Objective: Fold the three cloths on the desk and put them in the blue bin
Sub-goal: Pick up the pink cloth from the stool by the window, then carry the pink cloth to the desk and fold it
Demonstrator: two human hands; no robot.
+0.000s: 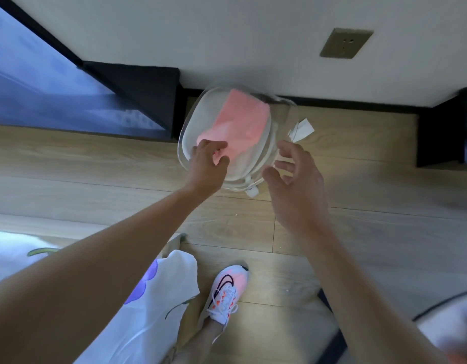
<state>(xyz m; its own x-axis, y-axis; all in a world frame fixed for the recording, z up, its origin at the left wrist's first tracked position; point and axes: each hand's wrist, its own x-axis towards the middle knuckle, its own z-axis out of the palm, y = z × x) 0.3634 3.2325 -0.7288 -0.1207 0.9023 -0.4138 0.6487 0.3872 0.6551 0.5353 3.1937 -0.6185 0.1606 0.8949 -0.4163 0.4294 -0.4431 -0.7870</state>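
Below, pink cloth [243, 119] in bin [183, 143], sneaker [227, 292] nearby

Single head view, looking steeply down over both outstretched arms; wood floor [95, 164] fills frame, wall [227, 35] beyond fingertips, shoe [226, 292] nearest camera, below wrists.

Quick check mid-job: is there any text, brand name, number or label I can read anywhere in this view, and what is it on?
No readable words or numbers anywhere.
Sneaker: a dark swoosh-shaped mark on its side, no lettering.
White tag beside the bin: blank or too blurred to read.
Small white tag at the bin's near edge: too small to read.
Wall socket: only holes, no text.
Pink cloth under the left hand: no label visible.
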